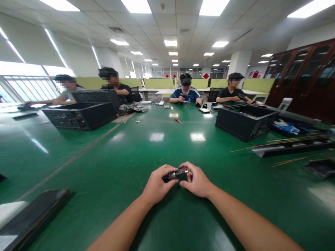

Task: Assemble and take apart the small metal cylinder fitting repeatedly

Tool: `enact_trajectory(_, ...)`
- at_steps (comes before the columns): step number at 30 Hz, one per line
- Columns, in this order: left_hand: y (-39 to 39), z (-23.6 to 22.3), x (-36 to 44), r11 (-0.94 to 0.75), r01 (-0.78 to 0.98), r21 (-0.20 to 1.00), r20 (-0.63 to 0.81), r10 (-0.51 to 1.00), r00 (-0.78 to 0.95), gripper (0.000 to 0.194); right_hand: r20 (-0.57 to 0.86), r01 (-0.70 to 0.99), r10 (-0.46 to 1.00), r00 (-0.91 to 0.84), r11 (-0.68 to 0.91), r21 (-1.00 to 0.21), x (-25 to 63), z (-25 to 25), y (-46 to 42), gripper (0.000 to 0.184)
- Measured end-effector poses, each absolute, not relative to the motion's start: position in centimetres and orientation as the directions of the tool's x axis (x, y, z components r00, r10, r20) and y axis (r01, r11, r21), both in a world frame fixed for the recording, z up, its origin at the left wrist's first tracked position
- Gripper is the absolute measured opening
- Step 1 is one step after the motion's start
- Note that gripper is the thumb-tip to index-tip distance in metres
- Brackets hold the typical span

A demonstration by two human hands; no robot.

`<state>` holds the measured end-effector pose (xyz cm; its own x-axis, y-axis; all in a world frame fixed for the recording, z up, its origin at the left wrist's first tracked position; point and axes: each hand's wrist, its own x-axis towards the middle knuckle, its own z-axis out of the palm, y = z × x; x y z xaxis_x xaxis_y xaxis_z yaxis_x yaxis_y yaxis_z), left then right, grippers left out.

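Observation:
Low over the green table (117, 181), my left hand (157, 183) is closed around a dark cylindrical metal part with a thin silver tip (173, 175). The part lies roughly level, its tip pointing right. My right hand (198, 181) is curved around the tip end, with a gap between its thumb and fingers. Its fingertips are close to the tip; whether they touch it I cannot tell. My left palm hides the part's rear end.
Black computer cases (89, 113) (246, 120) stand left and right. A red screwdriver (178, 120) lies ahead. Thin rods (288, 140) and a black channel (290, 147) are at right, a dark panel (36, 216) at near left. Several people sit across the table.

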<state>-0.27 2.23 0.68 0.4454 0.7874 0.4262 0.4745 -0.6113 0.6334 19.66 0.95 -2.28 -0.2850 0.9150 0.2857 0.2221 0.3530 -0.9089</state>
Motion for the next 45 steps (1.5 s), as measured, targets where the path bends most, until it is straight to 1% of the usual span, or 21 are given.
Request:
enact_trajectory(2,2.3,0.5,-0.5,-0.608,0.458,0.649,0.427,0.789,0.442,0.032,0.281,0.215,0.915,-0.291,0.348,-0.912,19.5,-2.2,1.0,0.038)
enact_trajectory(5,2.4,0.1,-0.3,-0.575,0.485,0.659,0.435,0.817,0.378,0.041,0.271,0.225,0.919,-0.287,0.340,-0.913,19.5,-2.0,0.9,0.032)
enact_trajectory(7,2.4,0.0,-0.1,-0.563,0.488,0.666,0.438,0.826,0.355,0.037,0.269,0.243,0.920,-0.285,0.341,-0.908,19.6,-1.8,0.9,0.028)
enact_trajectory(10,2.1,0.1,0.2,-0.564,0.466,0.682,0.434,0.825,0.363,0.025,0.265,0.261,0.919,-0.293,0.344,-0.902,19.6,-1.7,0.7,0.025)
enact_trajectory(12,1.9,0.3,0.4,-0.567,0.448,0.691,0.437,0.822,0.367,0.023,0.262,0.251,0.917,-0.300,0.341,-0.906,19.7,-1.7,0.7,0.026)
enact_trajectory(17,1.6,0.6,0.5,-0.562,0.443,0.699,0.432,0.825,0.365,0.022,0.261,0.177,0.922,-0.287,0.318,-0.931,19.9,-1.7,0.6,0.033)
enact_trajectory(19,1.6,0.6,0.5,-0.558,0.451,0.697,0.426,0.828,0.365,0.023,0.265,0.179,0.923,-0.280,0.322,-0.930,20.0,-1.7,0.6,0.031)
enact_trajectory(22,1.6,0.6,0.5,-0.565,0.454,0.689,0.439,0.823,0.359,0.023,0.271,0.238,0.919,-0.287,0.342,-0.909,20.0,-1.5,0.5,0.021)
enact_trajectory(25,1.7,0.5,0.5,-0.575,0.456,0.680,0.456,0.818,0.351,0.022,0.274,0.279,0.919,-0.282,0.351,-0.894,20.1,-1.5,0.5,0.017)
enact_trajectory(33,1.7,0.2,0.5,-0.550,0.470,0.690,0.428,0.834,0.348,0.024,0.253,0.246,0.924,-0.286,0.326,-0.913,20.1,-1.9,0.9,0.012)
enact_trajectory(45,1.7,0.2,0.4,-0.561,0.487,0.669,0.431,0.827,0.360,0.023,0.248,0.225,0.928,-0.277,0.313,-0.923,19.9,-1.9,1.0,0.012)
